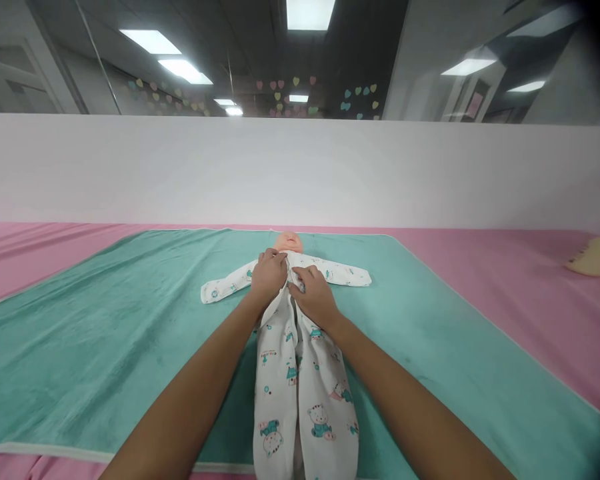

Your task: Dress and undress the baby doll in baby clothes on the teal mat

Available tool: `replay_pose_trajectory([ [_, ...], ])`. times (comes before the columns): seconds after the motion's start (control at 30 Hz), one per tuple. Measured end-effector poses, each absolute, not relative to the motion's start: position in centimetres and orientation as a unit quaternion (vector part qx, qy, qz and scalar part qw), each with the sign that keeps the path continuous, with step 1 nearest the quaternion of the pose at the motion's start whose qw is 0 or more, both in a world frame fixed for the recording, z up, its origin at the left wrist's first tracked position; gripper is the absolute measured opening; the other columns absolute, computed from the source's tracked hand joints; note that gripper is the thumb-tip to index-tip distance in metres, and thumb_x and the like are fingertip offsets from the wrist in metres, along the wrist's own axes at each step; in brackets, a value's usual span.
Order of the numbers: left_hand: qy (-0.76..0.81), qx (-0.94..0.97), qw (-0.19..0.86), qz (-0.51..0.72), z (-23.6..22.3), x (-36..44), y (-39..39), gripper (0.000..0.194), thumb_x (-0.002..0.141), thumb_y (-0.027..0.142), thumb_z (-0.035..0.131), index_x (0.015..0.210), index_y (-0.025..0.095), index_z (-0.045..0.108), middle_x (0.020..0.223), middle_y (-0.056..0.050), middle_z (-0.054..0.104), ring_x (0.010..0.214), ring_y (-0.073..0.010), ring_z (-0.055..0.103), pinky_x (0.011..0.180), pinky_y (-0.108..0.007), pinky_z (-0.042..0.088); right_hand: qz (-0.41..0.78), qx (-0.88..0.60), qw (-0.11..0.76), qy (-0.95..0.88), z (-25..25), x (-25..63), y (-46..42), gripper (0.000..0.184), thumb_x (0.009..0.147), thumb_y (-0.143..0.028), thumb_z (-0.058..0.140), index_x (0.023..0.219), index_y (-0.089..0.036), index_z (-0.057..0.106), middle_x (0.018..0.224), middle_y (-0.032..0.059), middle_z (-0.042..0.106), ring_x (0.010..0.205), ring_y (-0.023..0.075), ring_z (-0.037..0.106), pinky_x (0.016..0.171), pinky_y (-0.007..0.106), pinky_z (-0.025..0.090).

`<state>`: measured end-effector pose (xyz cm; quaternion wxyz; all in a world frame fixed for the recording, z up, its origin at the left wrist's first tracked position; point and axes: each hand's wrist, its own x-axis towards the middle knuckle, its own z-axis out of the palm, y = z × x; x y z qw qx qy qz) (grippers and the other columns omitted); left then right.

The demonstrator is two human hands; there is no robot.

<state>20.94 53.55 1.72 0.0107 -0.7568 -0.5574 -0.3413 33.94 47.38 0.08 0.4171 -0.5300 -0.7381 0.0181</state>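
Garment point(325, 373): white, long-sleeved baby suit on the doll, spread face up at mid-view and stretching toward 6 o'clock, past the lower edge
Print: teal and pink cartoon bears, little houses and dots
Sleeves point(350, 275): both out straight, one toward 9 o'clock and slightly lower, the other toward 3 o'clock
Front: edges close together at the chest, a narrow dark gap just below, the split line running on toward 6 o'clock
Doll point(289, 243): on its back, smooth pinkish head at 12 o'clock above the neckline, body mostly covered
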Motion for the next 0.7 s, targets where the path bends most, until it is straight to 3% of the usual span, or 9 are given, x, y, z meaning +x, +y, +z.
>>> replay_pose_trajectory([
  [0.17, -0.551, -0.759, 0.018, -0.346, 1.1, 20.1, 53.8, 0.037, 0.089, 0.025, 0.033, 0.119, 0.028, 0.055, 0.116, -0.007, 0.049, 0.101, -0.0228, 0.046, 0.085, -0.035, 0.041, 0.024, -0.533, 0.418, -0.736, 0.2, 34.1, 47.4, 0.033, 0.08, -0.029, 0.047, 0.112, -0.021, 0.055, 0.095, 0.0072, 0.05, 0.089, 0.0207, 0.047, 0.081, 0.033, 0.039],
  [0.27, -0.524, -0.773, 0.021, -0.356, 1.0, 19.9, 53.8, 0.039, 0.089, 0.023, 0.033, 0.121, 0.031, 0.053, 0.123, -0.005, 0.044, 0.104, -0.0219, 0.046, 0.086, -0.035, 0.04, 0.01, -0.536, 0.415, -0.736, 0.3, 34.1, 47.4, 0.039, 0.08, -0.03, 0.047, 0.118, -0.021, 0.051, 0.112, 0.0085, 0.049, 0.102, 0.0232, 0.044, 0.089, 0.036, 0.035],
  [0.43, -0.531, -0.773, 0.016, -0.347, 0.9, 19.8, 53.8, 0.039, 0.088, 0.023, 0.032, 0.118, 0.03, 0.056, 0.122, -0.006, 0.046, 0.105, -0.0231, 0.046, 0.086, -0.035, 0.041, -0.006, -0.506, 0.352, -0.787, 0.4, 34.4, 48.0, 0.05, 0.084, -0.028, 0.041, 0.133, -0.023, 0.036, 0.14, 0.0043, 0.034, 0.126, 0.0238, 0.028, 0.1, 0.041, 0.025],
  [0.53, -0.539, -0.77, 0.004, -0.343, 0.8, 19.8, 54.1, 0.039, 0.087, 0.022, 0.033, 0.118, 0.029, 0.056, 0.119, -0.006, 0.048, 0.104, -0.0233, 0.046, 0.087, -0.036, 0.04, -0.002, -0.495, 0.324, -0.807, 0.6, 34.5, 48.5, 0.053, 0.085, -0.029, 0.04, 0.136, -0.019, 0.033, 0.14, 0.0064, 0.036, 0.128, 0.0226, 0.027, 0.102, 0.04, 0.023],
  [0.7, -0.545, -0.763, -0.042, -0.345, 0.4, 19.7, 55.1, 0.038, 0.085, 0.022, 0.037, 0.114, 0.028, 0.059, 0.116, -0.006, 0.05, 0.106, -0.0225, 0.045, 0.094, -0.037, 0.037, 0.014, -0.502, 0.316, -0.805, 1.2, 34.7, 49.2, 0.046, 0.084, -0.035, 0.043, 0.128, -0.02, 0.043, 0.126, 0.009, 0.05, 0.119, 0.0245, 0.037, 0.095, 0.04, 0.029],
])
